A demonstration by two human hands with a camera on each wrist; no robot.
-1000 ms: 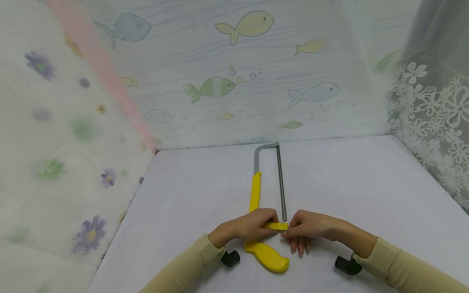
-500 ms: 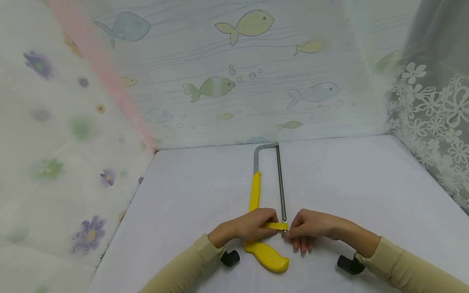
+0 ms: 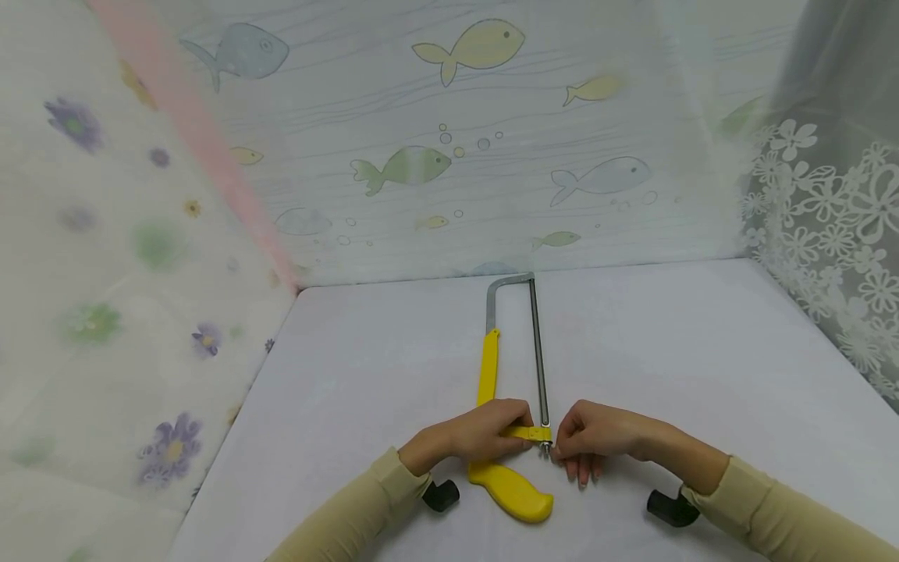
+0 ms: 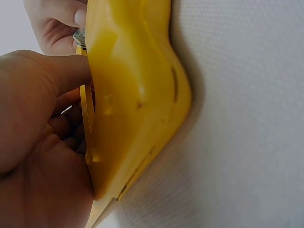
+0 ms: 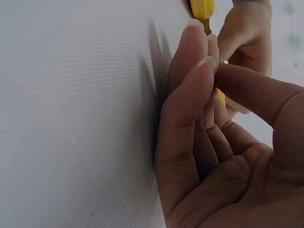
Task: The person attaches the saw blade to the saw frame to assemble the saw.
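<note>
A hacksaw (image 3: 488, 371) with a yellow frame and handle (image 3: 516, 493) lies on the white table, its blade (image 3: 538, 351) on the right side. My left hand (image 3: 485, 431) grips the yellow frame just ahead of the handle, thumb and fingers round the short crosspiece (image 3: 528, 433). In the left wrist view, the yellow handle (image 4: 135, 95) hides part of those fingers. A small metal wing nut (image 3: 545, 449) sticks out from the blade's near end. Right beside it are the fingertips of my right hand (image 3: 597, 433), loosely bent, with the nut uncovered in the head view.
White cloth covers the table (image 3: 379, 343). Behind it hangs a curtain (image 3: 492, 117) with fish drawings; a flowered curtain (image 3: 140, 312) borders the left and a lace one (image 3: 836, 195) the right. Black wrist mounts (image 3: 670, 509) sit under both wrists.
My right hand has shifted slightly right, off the wing nut, which its fingers covered earlier and which now shows fully. My left hand and the hacksaw have stayed in place.
</note>
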